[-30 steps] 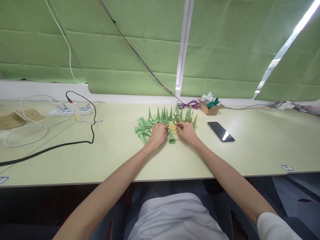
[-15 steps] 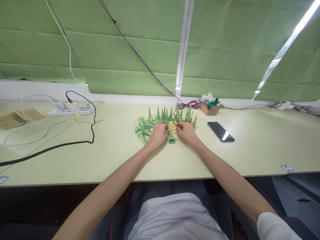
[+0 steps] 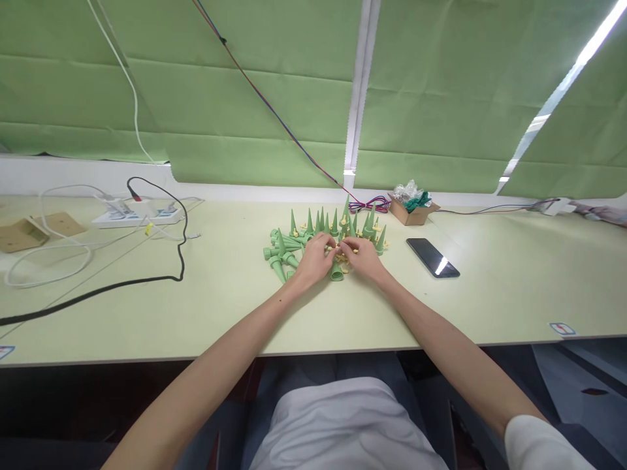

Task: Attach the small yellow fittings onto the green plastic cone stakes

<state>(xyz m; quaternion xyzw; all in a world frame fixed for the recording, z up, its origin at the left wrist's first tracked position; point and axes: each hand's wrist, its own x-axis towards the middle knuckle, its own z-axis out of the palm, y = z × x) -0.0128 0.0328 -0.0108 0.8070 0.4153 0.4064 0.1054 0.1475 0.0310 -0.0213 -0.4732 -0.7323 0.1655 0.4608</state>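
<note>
My left hand (image 3: 316,256) and my right hand (image 3: 361,253) meet fingertip to fingertip over small yellow pieces (image 3: 344,259) on the table. Both are pinched closed; what lies between the fingertips is too small to make out. Just below them a green cone (image 3: 336,272) lies with its wide end toward me. Several green cones (image 3: 327,225) stand upright behind my hands, some with yellow pieces at their bases. More green cones (image 3: 277,267) lie in a pile left of my left hand.
A black phone (image 3: 433,258) lies to the right. Behind it sits a small cardboard box (image 3: 414,215) with crumpled plastic, beside coiled wires (image 3: 371,205). At left are a power strip (image 3: 137,219), cables and brown cardboard (image 3: 22,235).
My left hand has moved slightly right and my right hand slightly left, so their fingertips now meet above the yellow pieces.
</note>
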